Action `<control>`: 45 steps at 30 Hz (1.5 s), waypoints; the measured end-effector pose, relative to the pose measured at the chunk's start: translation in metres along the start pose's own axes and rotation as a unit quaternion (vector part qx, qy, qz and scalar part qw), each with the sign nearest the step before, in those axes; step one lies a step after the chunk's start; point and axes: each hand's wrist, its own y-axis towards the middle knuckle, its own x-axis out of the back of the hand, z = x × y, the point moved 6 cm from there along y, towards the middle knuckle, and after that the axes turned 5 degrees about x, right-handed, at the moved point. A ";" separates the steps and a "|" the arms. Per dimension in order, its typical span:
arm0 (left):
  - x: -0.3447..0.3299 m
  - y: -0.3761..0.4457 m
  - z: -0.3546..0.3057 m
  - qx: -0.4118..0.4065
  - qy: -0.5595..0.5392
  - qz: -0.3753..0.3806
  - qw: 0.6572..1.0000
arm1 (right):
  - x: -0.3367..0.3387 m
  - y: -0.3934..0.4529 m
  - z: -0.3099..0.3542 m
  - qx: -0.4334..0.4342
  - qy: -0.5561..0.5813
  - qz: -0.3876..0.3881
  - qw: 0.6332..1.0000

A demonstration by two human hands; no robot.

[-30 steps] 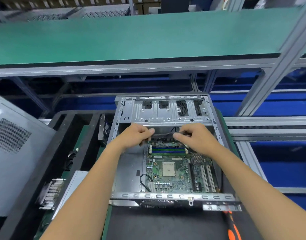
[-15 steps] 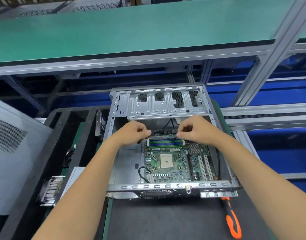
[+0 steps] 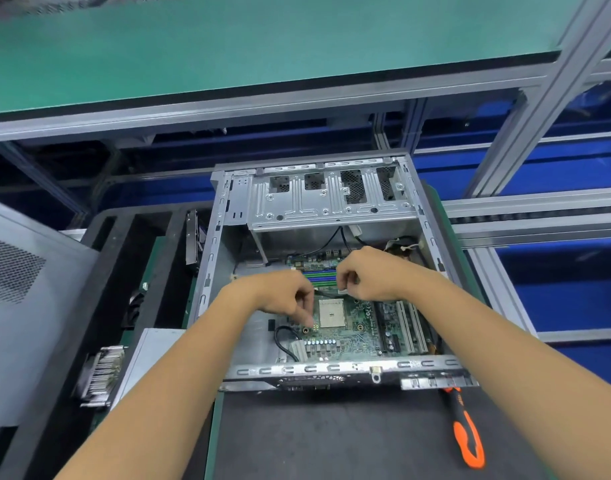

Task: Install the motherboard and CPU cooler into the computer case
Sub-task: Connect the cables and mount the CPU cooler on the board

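Observation:
The open metal computer case [image 3: 228, 216] lies on a black mat. The green motherboard [image 3: 363, 336] sits in its floor, with the bare CPU socket [image 3: 331, 313] showing. Both my hands are inside the case above the socket. My left hand [image 3: 280, 296] has curled fingers, with one fingertip down on the board beside the socket. My right hand [image 3: 366, 278] is curled just past the socket. A thin black cable [image 3: 326, 292] runs between the two hands, and each seems to pinch an end of it. The finned CPU cooler [image 3: 100, 375] lies outside the case, at the left.
An orange and black screwdriver [image 3: 466, 434] lies on the mat at the right of the case. The grey side panel [image 3: 16, 306] leans at the far left. A drive cage [image 3: 331, 199] spans the far end of the case. A green shelf [image 3: 262, 46] is overhead.
Both hands have moved toward me from the memory slots to over the CPU socket. The camera view has tilted down, so the case sits higher in the frame.

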 end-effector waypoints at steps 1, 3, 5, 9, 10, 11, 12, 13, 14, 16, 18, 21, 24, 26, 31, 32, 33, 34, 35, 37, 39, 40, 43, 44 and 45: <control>-0.011 0.001 0.004 0.024 0.003 0.045 0.999 | -0.001 0.000 -0.002 -0.006 0.009 0.000 1.000; -0.022 0.002 0.011 0.056 0.026 0.087 0.994 | -0.002 -0.002 -0.008 -0.019 0.017 -0.002 1.000; -0.024 0.004 0.014 0.059 0.040 0.092 0.993 | -0.002 -0.003 -0.010 -0.025 0.016 -0.004 1.000; -0.023 0.006 0.013 0.043 0.024 0.085 0.995 | -0.004 -0.002 -0.005 -0.021 0.009 0.009 1.000; -0.023 0.006 0.013 0.039 0.018 0.087 0.995 | -0.005 -0.002 -0.004 -0.020 0.008 0.016 1.000; -0.023 0.006 0.012 0.037 0.012 0.088 0.995 | -0.005 -0.003 -0.003 -0.021 0.007 0.022 1.000; -0.022 0.007 0.012 0.034 0.006 0.087 0.996 | -0.006 -0.003 -0.003 -0.020 0.002 0.027 0.999; -0.021 0.007 0.012 0.033 0.001 0.085 0.996 | -0.007 -0.003 -0.002 -0.018 -0.004 0.031 0.999; -0.021 0.008 0.012 0.031 0.000 0.082 0.996 | -0.008 -0.003 -0.001 -0.016 -0.010 0.035 0.999; -0.019 0.009 0.011 0.025 0.008 0.078 0.997 | -0.010 -0.003 0.001 -0.011 -0.020 0.040 0.999; -0.019 0.009 0.013 0.029 0.013 0.077 0.997 | -0.012 -0.002 0.003 -0.006 -0.029 0.046 0.999; -0.009 0.012 0.015 0.033 0.010 0.008 0.999 | -0.013 -0.002 0.004 -0.003 -0.031 0.050 0.998; 0.013 0.013 0.018 0.039 0.019 -0.133 0.990 | -0.014 -0.003 0.006 -0.002 -0.016 0.056 0.998; 0.022 0.013 0.024 0.060 0.032 -0.191 0.979 | -0.016 -0.002 0.005 -0.005 -0.006 0.061 0.998; 0.027 0.012 0.034 0.096 0.054 -0.224 0.968 | -0.020 -0.001 -0.002 -0.021 -0.003 0.070 0.997; 0.026 0.013 0.034 0.096 0.059 -0.222 0.968 | -0.021 -0.001 -0.003 -0.025 -0.003 0.070 0.997; 0.026 0.013 0.034 0.096 0.065 -0.219 0.969 | -0.021 -0.002 -0.004 -0.028 -0.002 0.070 0.997; 0.025 0.014 0.034 0.096 0.069 -0.216 0.969 | -0.022 -0.002 -0.004 -0.031 0.000 0.070 0.997; 0.025 0.014 0.034 0.097 0.071 -0.214 0.969 | -0.022 -0.001 -0.005 -0.034 0.001 0.071 0.997; 0.024 0.015 0.034 0.098 0.072 -0.211 0.970 | -0.023 -0.001 -0.006 -0.042 -0.004 0.074 0.996; 0.024 0.016 0.034 0.097 0.071 -0.210 0.970 | -0.023 -0.001 -0.008 -0.050 -0.007 0.074 0.996; 0.023 0.016 0.034 0.095 0.072 -0.209 0.971 | -0.023 -0.001 -0.008 -0.052 -0.007 0.074 0.996; 0.020 0.018 0.033 0.087 0.072 -0.201 0.973 | -0.023 -0.002 -0.009 -0.062 -0.003 0.072 0.995; 0.019 0.019 0.032 0.085 0.073 -0.197 0.974 | -0.023 -0.002 -0.009 -0.064 -0.004 0.073 0.995; 0.018 0.019 0.032 0.083 0.074 -0.192 0.975 | -0.024 -0.002 -0.009 -0.066 -0.005 0.075 0.995</control>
